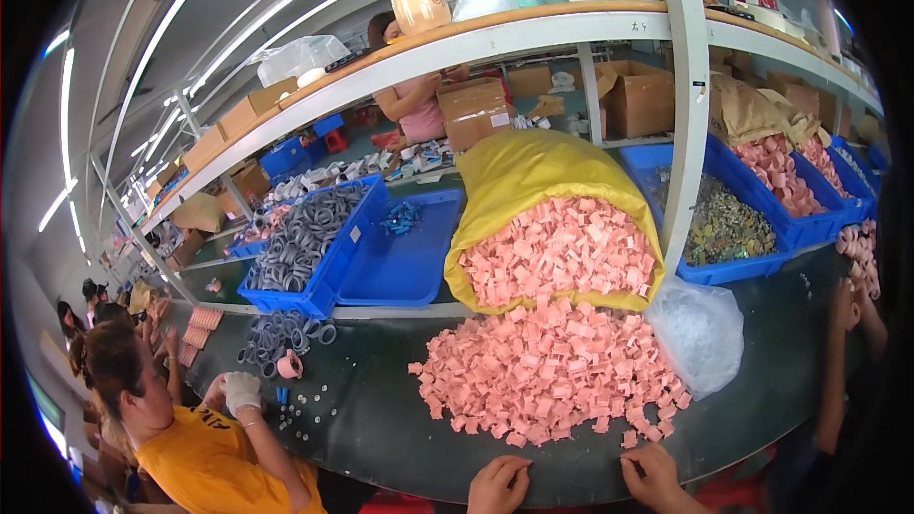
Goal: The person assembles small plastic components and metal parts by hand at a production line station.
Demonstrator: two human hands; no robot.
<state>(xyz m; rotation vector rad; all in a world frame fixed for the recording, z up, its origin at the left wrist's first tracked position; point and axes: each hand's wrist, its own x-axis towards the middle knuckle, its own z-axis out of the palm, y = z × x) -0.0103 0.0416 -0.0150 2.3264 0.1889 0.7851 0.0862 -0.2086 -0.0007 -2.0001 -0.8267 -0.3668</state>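
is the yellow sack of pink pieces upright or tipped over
Tipped over. The yellow sack lies on its side, mouth open toward the person, and pink pieces spill from it into a heap on the dark table.

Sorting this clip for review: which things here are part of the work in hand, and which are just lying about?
In hand:
- left hand and right hand, resting at the table edge
- heap of pink pieces just beyond them
- yellow sack spilling more pink pieces

Lying about:
- clear plastic bag
- grey rings
- blue bins
- cardboard boxes
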